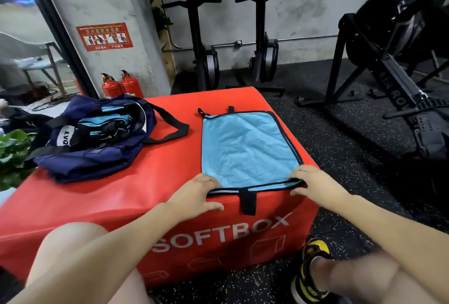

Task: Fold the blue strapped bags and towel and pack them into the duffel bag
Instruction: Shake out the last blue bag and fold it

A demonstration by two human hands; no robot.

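The blue bag (247,150) lies flat on the right half of the red soft box (126,189), its near edge right at the box's near lip, with one black strap (248,200) hanging over the front face. From here the likeliest trouble is the bag sliding off that lip: the box cover looks slick and the mesh light, so a fold started by pulling toward the near side could drag the whole piece over the edge to the floor. The dangling strap could also get trapped inside the fold and leave a lumpy bundle that packs badly. A fold lifted unevenly, one corner ahead of the other, would probably skew the halves.

The left hand (196,194) sits at the bag's near-left corner, fingers curled over the edge and thumb down on the box front; it seems to pinch the hem, though the contact is partly hidden. The right hand (313,181) is at the near-right corner, fingers curled onto the black-trimmed edge, gripping it. So the bag stretches away from both hands toward the far side, with the strap between them.

The duffel (97,136) lies open on the far-left part of the box, well apart from the hands, with blue fabric already inside. It looks slumped, so its opening may need holding.
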